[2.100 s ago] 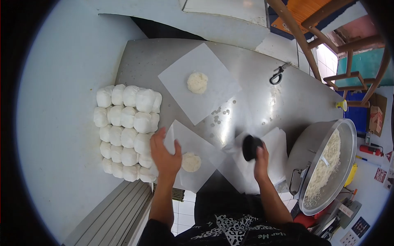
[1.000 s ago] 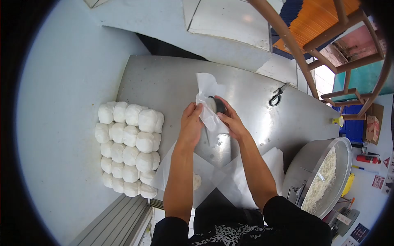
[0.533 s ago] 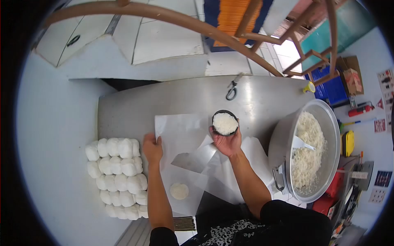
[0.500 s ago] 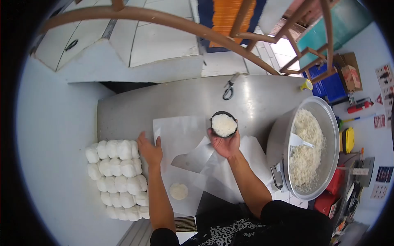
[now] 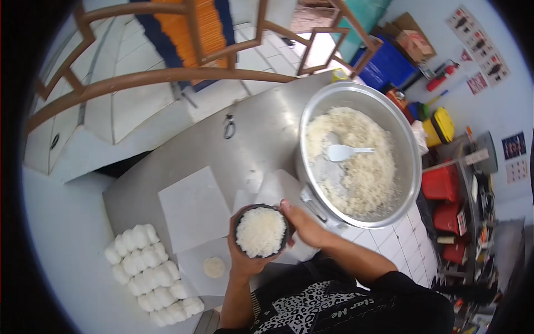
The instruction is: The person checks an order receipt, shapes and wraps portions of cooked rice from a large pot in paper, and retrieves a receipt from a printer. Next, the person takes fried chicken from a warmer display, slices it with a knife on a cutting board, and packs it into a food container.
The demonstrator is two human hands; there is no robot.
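Observation:
A small black bowl (image 5: pixel 238 249) filled level with white rice (image 5: pixel 261 231) is held in front of my body. My left hand (image 5: pixel 245 261) wraps its left side and underside. At the bowl's right rim, the thumb and fingers of my right hand (image 5: pixel 305 225) grip it too, with some fingertips hidden. Below the bowl to the left, a flat round of rice (image 5: pixel 213 267) lies on a paper sheet (image 5: pixel 194 253). Another pale sheet (image 5: pixel 194 209) is spread farther up the steel table. Right of my hands stands a large metal pot (image 5: pixel 305 150) of rice holding a white rice paddle (image 5: pixel 342 152).
Rows of white wrapped bundles (image 5: pixel 144 273) sit at the table's left end. Scissors (image 5: pixel 229 128) lie toward the far edge of the steel table (image 5: pixel 183 150). A brown railing (image 5: pixel 167 75) runs beyond it. Shelves with red containers (image 5: pixel 442 183) stand at the right.
The view has swung toward the pot. My left hand has left the paper near the bundles and taken hold of the rice-filled bowl, which has come closer to my body.

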